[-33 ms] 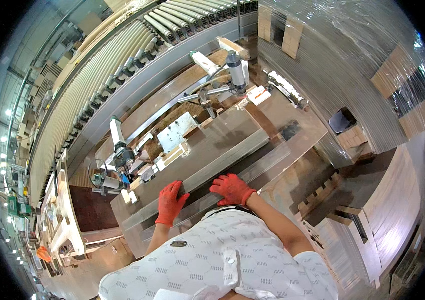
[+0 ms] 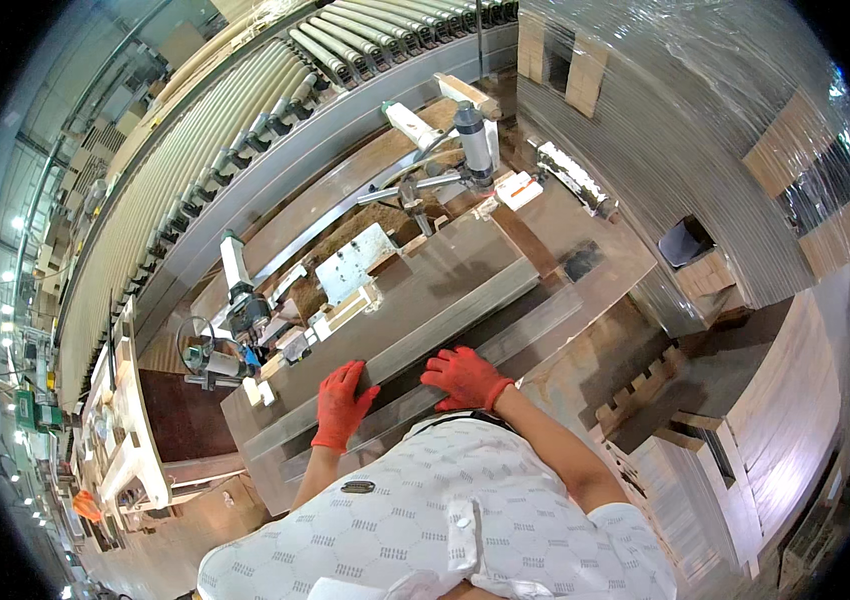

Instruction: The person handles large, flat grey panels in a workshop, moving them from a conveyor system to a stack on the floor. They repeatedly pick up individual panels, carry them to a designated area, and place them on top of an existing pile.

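A film-wrapped stack of boards [image 2: 635, 130] towers past the right end of the counter [image 2: 610, 240], and a roller conveyor [image 2: 185, 165] curves along the counter's far side. On the counter's near half lies a long grey-brown strip [image 2: 475, 310], set slantwise, with a paler strip [image 2: 535, 322] alongside it, nearer the person; the dark band between could be a recess or shadow. The long strip looks like wood: probably stiff, fairly heavy for its length, rather smooth under gloves and liable to chip at its corners. It would be best held by both long edges, hands spread either side of its middle.

Both hands, in red gloves, are over the counter's near half: the left hand [image 2: 343, 405] with fingers loosely extended across the strip, the right hand [image 2: 465, 378] flatter, over the dark band. Neither is clenched; whether they press down, I cannot tell.

A grey cylinder [image 2: 473, 140] stands toward the counter's far right.
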`<control>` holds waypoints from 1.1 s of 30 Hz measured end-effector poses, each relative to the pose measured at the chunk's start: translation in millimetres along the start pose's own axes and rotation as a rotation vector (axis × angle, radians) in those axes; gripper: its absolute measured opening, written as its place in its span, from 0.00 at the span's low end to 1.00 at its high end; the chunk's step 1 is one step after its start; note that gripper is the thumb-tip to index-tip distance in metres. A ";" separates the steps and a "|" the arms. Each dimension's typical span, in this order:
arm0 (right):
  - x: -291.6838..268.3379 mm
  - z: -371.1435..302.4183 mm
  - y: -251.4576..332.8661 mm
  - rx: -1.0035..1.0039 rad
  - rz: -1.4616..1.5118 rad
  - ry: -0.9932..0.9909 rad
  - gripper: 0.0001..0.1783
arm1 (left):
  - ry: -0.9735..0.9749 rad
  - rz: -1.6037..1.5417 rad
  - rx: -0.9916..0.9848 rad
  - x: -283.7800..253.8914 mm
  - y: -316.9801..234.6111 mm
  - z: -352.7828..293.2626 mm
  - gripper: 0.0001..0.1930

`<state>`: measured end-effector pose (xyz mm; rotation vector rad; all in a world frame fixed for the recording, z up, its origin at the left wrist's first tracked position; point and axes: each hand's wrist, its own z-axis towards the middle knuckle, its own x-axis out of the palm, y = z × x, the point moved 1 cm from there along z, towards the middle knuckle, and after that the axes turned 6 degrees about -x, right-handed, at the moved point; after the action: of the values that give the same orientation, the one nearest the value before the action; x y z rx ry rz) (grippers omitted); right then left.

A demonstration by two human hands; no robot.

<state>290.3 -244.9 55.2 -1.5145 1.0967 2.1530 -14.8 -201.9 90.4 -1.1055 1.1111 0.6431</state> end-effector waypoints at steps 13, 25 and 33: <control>-95.1 29.9 0.3 -0.003 -0.223 -0.322 0.31 | 0.193 -0.166 0.007 -46.3 -76.5 24.3 0.36; -29.3 -1.3 -7.4 0.114 -0.098 -0.517 0.21 | -0.017 -0.035 -0.006 22.2 80.6 121.3 0.30; -24.0 -5.6 -2.6 0.172 -0.037 -0.590 0.17 | -0.217 0.245 0.003 55.6 80.5 159.7 0.29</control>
<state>305.4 -242.8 74.7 -0.7375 0.9906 2.1959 -4.6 -30.6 15.4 -0.8802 1.0661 0.9314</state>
